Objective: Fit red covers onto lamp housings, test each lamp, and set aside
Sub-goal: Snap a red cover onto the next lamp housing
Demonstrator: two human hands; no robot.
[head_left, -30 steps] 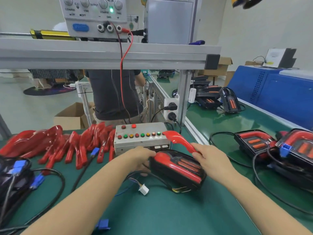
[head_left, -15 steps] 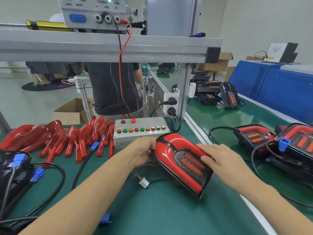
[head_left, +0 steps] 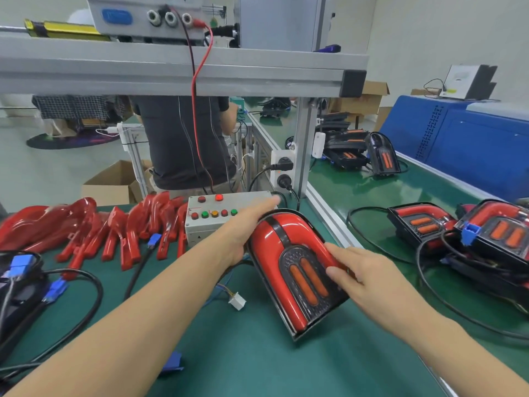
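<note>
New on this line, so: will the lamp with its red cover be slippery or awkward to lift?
Probably slippery: the red cover looks glossy. Likely rigid, keeping its shape tilted between the left hand and right hand. Its trailing cable may drag.

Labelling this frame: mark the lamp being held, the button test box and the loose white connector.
lamp [head_left: 266, 239], head view, on its red cover's left limb.
button test box [head_left: 200, 224], head view, on its grey top face.
white connector [head_left: 237, 301], head view, on its plastic body.

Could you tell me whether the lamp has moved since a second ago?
Yes. The lamp has tipped up from lying flat to face the camera, its rounded end now against the button box.
</note>
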